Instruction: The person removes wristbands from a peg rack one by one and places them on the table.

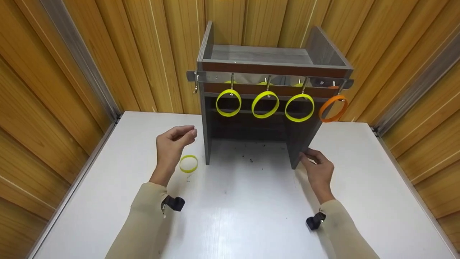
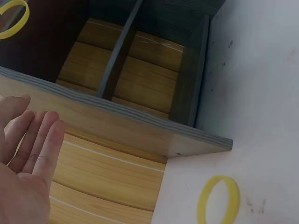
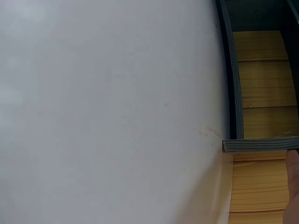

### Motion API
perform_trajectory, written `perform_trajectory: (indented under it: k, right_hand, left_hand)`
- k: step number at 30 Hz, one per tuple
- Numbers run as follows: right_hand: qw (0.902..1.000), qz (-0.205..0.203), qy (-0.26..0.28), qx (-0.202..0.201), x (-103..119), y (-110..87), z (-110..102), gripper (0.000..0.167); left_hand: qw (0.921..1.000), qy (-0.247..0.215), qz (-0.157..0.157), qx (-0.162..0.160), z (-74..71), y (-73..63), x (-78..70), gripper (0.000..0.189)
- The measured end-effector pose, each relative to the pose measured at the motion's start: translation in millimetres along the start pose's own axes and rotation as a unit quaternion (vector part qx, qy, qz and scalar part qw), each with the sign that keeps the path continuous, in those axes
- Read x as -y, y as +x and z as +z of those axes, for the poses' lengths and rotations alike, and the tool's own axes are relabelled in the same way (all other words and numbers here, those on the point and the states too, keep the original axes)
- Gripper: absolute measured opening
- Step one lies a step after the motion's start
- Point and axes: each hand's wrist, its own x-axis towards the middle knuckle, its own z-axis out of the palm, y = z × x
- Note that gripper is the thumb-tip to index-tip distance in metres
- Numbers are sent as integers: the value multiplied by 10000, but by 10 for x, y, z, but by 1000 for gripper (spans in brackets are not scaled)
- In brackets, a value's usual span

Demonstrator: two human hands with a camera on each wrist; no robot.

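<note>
A grey wooden shelf unit (image 1: 309,129) stands on the table, with a metal hook rail (image 1: 248,78) across its front. From the rail hang a first yellow ring (image 1: 217,104), a second yellow ring (image 1: 253,108), a third yellow ring (image 1: 286,110) and, at the right end, an orange ring (image 1: 321,114). The hook (image 1: 196,82) at the left end is bare. Another yellow ring (image 1: 180,165) lies flat beside the unit. My left hand (image 1: 169,149) hovers left of the unit, holding nothing. My right hand (image 1: 320,172) touches the right side panel low down.
White tabletop (image 1: 233,216) extends around the unit. Wood-plank walls (image 1: 154,54) enclose the back and sides. Small dark specks (image 1: 251,160) lie on the table between the side panels. An open compartment (image 1: 258,54) forms the top of the unit.
</note>
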Motion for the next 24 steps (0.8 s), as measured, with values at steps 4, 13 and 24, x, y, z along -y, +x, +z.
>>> perform_trajectory:
  k: [4,13,24]
  right_hand:
    - [9999,105,-55,-3,15,-8,7,24]
    - [9999,133,-1,13,6,-14,14,25]
    - [9999,-37,-112,-70,-3,-21,30,24]
  left_hand:
    - [9997,-122,187,-19,65,15,-113,18]
    - [9965,-536,602,229,264,37,-383,19]
    - [9928,-874,719,401,485,127,-576,23]
